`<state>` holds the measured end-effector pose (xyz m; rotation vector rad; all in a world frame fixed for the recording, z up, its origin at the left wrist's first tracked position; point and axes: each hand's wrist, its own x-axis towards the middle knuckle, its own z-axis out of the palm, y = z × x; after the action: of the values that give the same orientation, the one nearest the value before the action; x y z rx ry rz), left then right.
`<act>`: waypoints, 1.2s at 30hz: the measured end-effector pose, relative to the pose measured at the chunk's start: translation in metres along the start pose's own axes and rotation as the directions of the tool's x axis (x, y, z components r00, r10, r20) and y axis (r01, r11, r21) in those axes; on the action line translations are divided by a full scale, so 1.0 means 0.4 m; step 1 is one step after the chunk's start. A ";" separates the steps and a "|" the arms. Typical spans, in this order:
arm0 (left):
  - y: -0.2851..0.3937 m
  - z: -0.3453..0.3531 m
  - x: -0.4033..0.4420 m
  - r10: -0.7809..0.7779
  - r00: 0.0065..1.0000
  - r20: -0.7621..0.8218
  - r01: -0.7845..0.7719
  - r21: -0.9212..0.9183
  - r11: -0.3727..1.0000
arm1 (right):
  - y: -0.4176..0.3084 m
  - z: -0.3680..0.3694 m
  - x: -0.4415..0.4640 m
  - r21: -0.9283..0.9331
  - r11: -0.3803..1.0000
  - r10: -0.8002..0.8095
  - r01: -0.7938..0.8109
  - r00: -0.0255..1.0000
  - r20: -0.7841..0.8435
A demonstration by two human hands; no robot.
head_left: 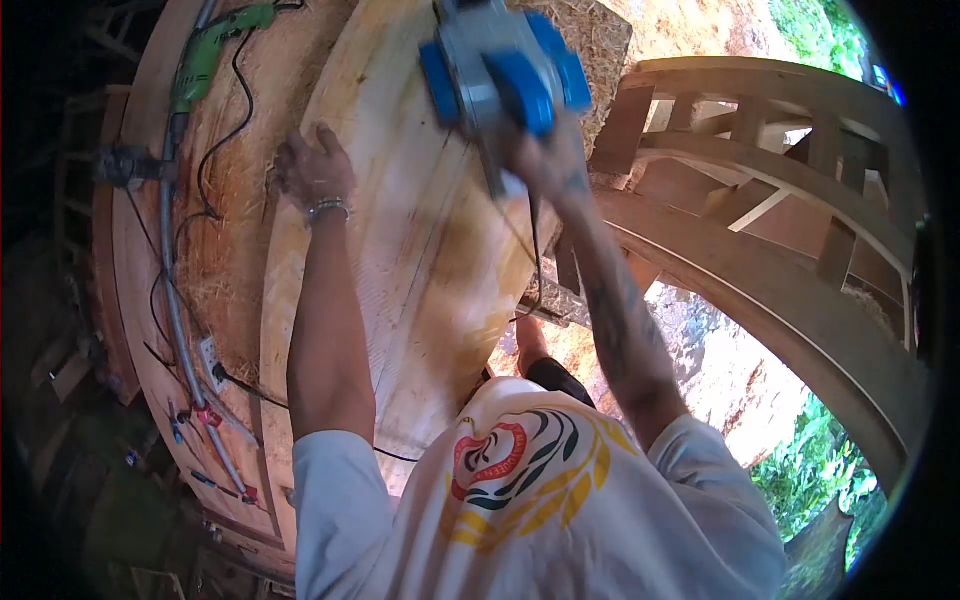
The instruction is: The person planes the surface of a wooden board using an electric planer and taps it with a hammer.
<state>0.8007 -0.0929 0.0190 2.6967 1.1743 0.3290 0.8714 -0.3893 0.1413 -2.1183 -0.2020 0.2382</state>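
A blue and grey electric planer (505, 75) rests on the wide wooden board (410, 230) near its far right part, slightly blurred by motion. Wrapped round its rear handle is my right hand (548, 165), also smeared. A dark cord (536, 250) trails from the planer down past the board's right edge. At the board's left edge lies my left hand (315, 172), palm down with its fingers apart and a bracelet at the wrist; it holds no tool.
Left of the board are a green power tool (200, 65), a long metal bar clamp (172, 265) and a power strip (211, 362) with cords. Wood shavings (600, 40) heap at the far right corner. A curved wooden frame (790, 180) stands at the right.
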 end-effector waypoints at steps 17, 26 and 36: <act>0.016 -0.029 -0.004 0.053 0.998 -0.042 -0.056 -0.066 0.996 | -0.041 0.029 -0.007 -0.079 0.995 0.035 -0.052 0.979 -0.202; 0.023 -0.052 -0.004 0.004 0.997 0.082 -0.005 0.016 1.000 | -0.063 0.065 0.355 -0.170 0.985 -0.057 0.042 0.995 -0.081; 0.003 -0.008 -0.003 -0.022 0.999 0.028 0.023 -0.046 0.999 | -0.007 -0.068 -0.569 0.072 0.951 0.302 -0.299 0.953 -0.033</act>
<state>0.7999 -0.0944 0.0223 2.6381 1.1734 0.3105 0.6580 -0.4640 0.1782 -2.0798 0.1559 0.3725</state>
